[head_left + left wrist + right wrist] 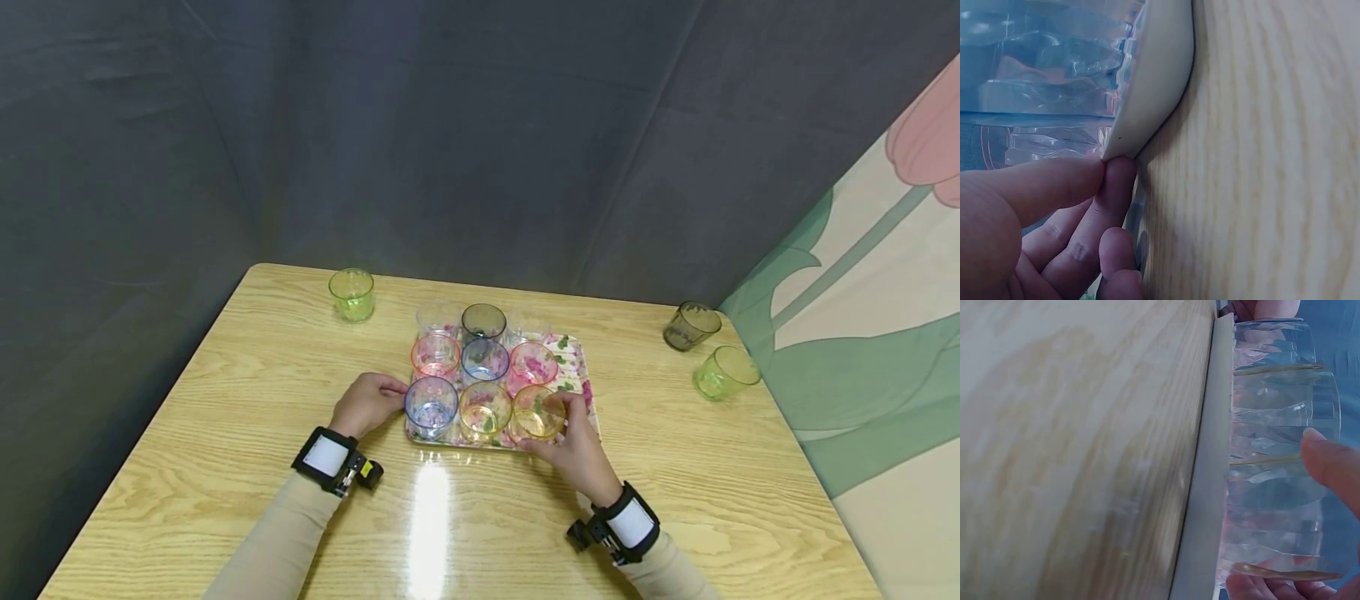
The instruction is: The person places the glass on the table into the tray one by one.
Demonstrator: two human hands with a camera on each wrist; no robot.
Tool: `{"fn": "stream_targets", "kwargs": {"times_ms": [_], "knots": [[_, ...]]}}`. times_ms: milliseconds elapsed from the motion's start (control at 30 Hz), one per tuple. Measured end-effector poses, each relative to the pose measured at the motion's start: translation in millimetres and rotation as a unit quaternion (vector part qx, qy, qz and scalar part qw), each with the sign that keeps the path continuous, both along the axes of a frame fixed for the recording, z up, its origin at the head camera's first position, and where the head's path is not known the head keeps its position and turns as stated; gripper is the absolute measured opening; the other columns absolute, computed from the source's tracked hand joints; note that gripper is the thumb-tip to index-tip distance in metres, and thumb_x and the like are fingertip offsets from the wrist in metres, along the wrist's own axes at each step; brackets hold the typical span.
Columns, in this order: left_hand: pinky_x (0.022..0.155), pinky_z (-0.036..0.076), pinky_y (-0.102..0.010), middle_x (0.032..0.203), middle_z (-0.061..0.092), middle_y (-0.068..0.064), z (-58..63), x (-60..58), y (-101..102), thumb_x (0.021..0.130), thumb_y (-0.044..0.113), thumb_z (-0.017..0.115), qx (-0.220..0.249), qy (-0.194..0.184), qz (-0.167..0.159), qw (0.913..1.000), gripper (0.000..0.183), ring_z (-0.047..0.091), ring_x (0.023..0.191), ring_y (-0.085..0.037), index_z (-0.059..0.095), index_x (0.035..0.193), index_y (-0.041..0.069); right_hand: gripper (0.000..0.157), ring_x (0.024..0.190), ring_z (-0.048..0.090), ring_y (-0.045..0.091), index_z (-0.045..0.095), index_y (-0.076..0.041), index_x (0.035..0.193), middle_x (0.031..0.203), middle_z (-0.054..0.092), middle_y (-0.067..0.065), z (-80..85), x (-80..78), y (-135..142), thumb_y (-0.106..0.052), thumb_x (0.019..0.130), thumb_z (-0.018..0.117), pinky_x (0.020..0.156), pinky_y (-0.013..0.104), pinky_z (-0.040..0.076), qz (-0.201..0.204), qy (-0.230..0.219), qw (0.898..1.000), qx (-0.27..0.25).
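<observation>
A flowered tray (576, 371) sits in the middle of the wooden table (225, 433) and carries several coloured plastic glasses in rows. My left hand (400, 390) pinches the tray's near left rim beside the blue glass (431, 406); in the left wrist view, thumb and finger (1110, 181) meet on the white rim (1160, 75). My right hand (557, 427) curls round the orange glass (536, 413) at the tray's near right corner. In the right wrist view, the thumb (1335, 469) touches that ribbed glass (1279, 456), which stands by the tray edge (1210, 487).
A green glass (351, 293) stands alone at the far left of the table. A dark glass (690, 325) and another green glass (724, 372) stand near the right edge. A dark curtain hangs behind the table, and a flowered cloth hangs on the right.
</observation>
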State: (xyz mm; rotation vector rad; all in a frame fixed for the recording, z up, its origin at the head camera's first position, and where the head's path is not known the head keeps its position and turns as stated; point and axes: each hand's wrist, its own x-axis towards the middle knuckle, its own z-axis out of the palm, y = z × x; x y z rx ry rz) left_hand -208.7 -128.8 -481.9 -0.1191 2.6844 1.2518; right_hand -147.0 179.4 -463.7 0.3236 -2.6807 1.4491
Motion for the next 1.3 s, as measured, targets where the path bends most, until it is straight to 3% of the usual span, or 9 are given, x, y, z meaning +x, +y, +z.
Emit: {"fn": "stream_targets", "kwargs": {"times_ms": [133, 233, 367, 500, 733, 867, 1000, 1167, 1300], "knots": [[0.072, 0.045, -0.035, 0.089, 0.072, -0.004, -0.3, -0.1, -1, 0.079, 0.025, 0.068, -0.001, 0.000, -0.001, 1.0000, 0.023, 0.062, 0.077, -0.013, 0.072, 0.096, 0.011, 0.069, 0.112, 0.047, 0.041, 0.034, 0.006, 0.119, 0.119, 0.050, 0.029, 7.8, 4.0, -3, -0.011, 0.070, 0.078, 0.085, 0.060, 0.045, 0.008, 0.011, 1.000, 0.000], [0.072, 0.045, -0.035, 0.089, 0.072, -0.004, -0.3, 0.2, -1, 0.079, 0.025, 0.068, -0.002, 0.002, -0.002, 1.0000, 0.023, 0.062, 0.076, -0.013, 0.072, 0.097, 0.010, 0.071, 0.114, 0.047, 0.038, 0.032, 0.002, 0.122, 0.120, 0.050, 0.026, -2.4, -0.7, 1, -0.017, 0.071, 0.078, 0.087, 0.059, 0.044, 0.007, 0.003, 1.000, 0.010], [0.073, 0.045, -0.036, 0.089, 0.072, -0.004, 0.6, 0.6, 0, 0.079, 0.025, 0.068, -0.003, 0.001, -0.001, 1.0000, 0.023, 0.062, 0.076, -0.013, 0.072, 0.096, 0.011, 0.089, 0.116, 0.045, 0.035, 0.025, 0.000, 0.129, 0.124, 0.045, 0.024, -18.2, -7.1, 10, -0.032, 0.067, 0.079, 0.092, 0.055, 0.042, 0.009, 0.002, 1.000, 0.027], [0.073, 0.045, -0.036, 0.089, 0.072, -0.004, 0.6, 1.1, 0, 0.079, 0.025, 0.068, -0.002, -0.002, -0.001, 1.0000, 0.022, 0.062, 0.076, -0.013, 0.072, 0.096, 0.011, 0.101, 0.116, 0.040, 0.034, 0.017, 0.001, 0.135, 0.126, 0.039, 0.024, -12.0, -5.2, 20, -0.032, 0.064, 0.081, 0.096, 0.055, 0.038, 0.014, -0.010, 1.000, 0.019], [0.071, 0.045, -0.035, 0.087, 0.072, -0.004, 0.7, 1.3, 0, 0.078, 0.025, 0.069, 0.004, 0.003, 0.001, 1.0000, 0.022, 0.061, 0.074, -0.013, 0.072, 0.094, 0.010, 0.070, 0.112, 0.044, 0.035, 0.023, 0.001, 0.133, 0.123, 0.044, 0.024, 10.7, -3.3, 53, -0.014, 0.082, 0.068, 0.093, 0.055, 0.039, 0.036, -0.008, 0.999, -0.002], [0.071, 0.044, -0.035, 0.088, 0.072, -0.004, 1.3, 1.8, 0, 0.079, 0.026, 0.069, 0.003, 0.001, 0.005, 1.0000, 0.022, 0.061, 0.075, -0.013, 0.072, 0.095, 0.011, 0.046, 0.087, 0.055, 0.026, 0.039, 0.000, 0.121, 0.100, 0.059, 0.015, 14.9, -5.3, 68, -0.022, 0.088, 0.060, 0.071, 0.038, 0.047, 0.013, -0.011, 0.998, 0.053], [0.071, 0.044, -0.036, 0.087, 0.072, -0.003, 1.2, 2.2, 1, 0.079, 0.026, 0.069, 0.004, -0.001, 0.012, 0.9999, 0.022, 0.061, 0.075, -0.014, 0.072, 0.094, 0.011, 0.040, 0.057, 0.047, 0.016, 0.052, -0.005, 0.092, 0.068, 0.051, 0.002, 4.0, -9.5, 78, -0.045, 0.091, 0.050, 0.050, 0.028, 0.039, -0.029, -0.057, 0.986, 0.152], [0.071, 0.044, -0.036, 0.087, 0.072, -0.002, 0.9, 2.3, 2, 0.078, 0.027, 0.069, 0.001, -0.002, 0.015, 0.9999, 0.021, 0.061, 0.076, -0.013, 0.072, 0.093, 0.012, 0.048, 0.048, 0.040, 0.013, 0.050, -0.009, 0.069, 0.056, 0.042, -0.001, -13.6, -11.5, 87, -0.050, 0.093, 0.043, 0.046, 0.029, 0.033, -0.035, -0.124, 0.962, 0.242], [0.071, 0.043, -0.035, 0.087, 0.072, -0.002, 0.8, 1.8, 2, 0.078, 0.027, 0.069, -0.004, -0.006, 0.019, 0.9998, 0.021, 0.061, 0.076, -0.013, 0.073, 0.093, 0.013, 0.043, 0.046, 0.036, 0.013, 0.047, -0.011, 0.063, 0.053, 0.037, -0.003, -20.1, -12.6, 90, -0.041, 0.093, 0.047, 0.045, 0.028, 0.030, -0.025, -0.121, 0.956, 0.265]]}}
